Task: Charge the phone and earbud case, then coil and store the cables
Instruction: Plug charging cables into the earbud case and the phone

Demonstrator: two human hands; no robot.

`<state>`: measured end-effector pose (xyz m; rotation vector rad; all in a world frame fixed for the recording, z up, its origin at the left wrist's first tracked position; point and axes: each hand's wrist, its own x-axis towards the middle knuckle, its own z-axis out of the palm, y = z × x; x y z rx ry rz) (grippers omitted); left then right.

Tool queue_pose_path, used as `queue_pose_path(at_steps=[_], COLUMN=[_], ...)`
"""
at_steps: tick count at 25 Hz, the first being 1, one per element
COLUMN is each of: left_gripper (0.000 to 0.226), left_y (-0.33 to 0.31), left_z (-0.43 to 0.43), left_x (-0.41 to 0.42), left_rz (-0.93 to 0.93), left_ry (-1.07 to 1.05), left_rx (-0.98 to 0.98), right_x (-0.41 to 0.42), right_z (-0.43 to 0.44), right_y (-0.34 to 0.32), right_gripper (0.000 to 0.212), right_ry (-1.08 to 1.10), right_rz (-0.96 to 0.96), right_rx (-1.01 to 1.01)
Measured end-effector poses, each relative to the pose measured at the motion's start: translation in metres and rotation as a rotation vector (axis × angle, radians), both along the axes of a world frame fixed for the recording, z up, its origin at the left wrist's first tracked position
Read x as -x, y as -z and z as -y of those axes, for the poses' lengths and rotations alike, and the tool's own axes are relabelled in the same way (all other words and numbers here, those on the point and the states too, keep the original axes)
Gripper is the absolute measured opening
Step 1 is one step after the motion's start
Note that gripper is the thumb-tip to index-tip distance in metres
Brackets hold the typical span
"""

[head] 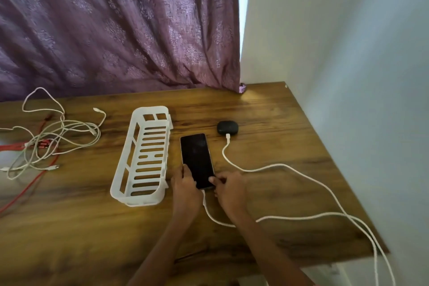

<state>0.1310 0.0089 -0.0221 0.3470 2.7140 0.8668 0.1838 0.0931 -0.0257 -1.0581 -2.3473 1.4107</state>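
Phone (197, 160): lies flat, screen up and dark, at the centre of the frame on the wooden table (267, 109). It is just right of the white slotted basket (139, 201).

Left hand (185, 189): the grip is closed on the phone's lower left edge, with the thumb resting on the screen.

Right hand (228, 190): the grip is curled tight at the phone's lower right corner. It appears to pinch that corner between thumb and forefinger, though the contact is too small to confirm.

Phone cable (210, 215): white, with its plug at the phone's bottom edge between the two hands. It passes under the right forearm and runs off the table edge at lower right.

Earbud case (227, 127): black, closed, on the table just above and right of the phone, apart from it.

Case cable (255, 169): white, with its plug seated in the near side of the case. It curves right across the table and drops over the same edge.

Loose cables (53, 137): several white leads lie tangled with a red cable (30, 183) at the left of the frame, well apart from the basket.

Background: a purple curtain (116, 30) fills the upper left and a pale wall (336, 53) the right.
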Motion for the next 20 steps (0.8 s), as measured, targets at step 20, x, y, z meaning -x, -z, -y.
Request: queue_pose_path(at_steps=[20], left_gripper=[0.062], left_y=[0.032], left_z=[0.055], left_x=[-0.149], left_rz=[-0.793], left_ry=[1.221], left_rx=[-0.104], right_x=[-0.234], right_z=[0.115], right_y=[0.048], right_gripper=[0.025], right_ry=[0.751], right_rz=[-0.254], right_rx=[-0.499])
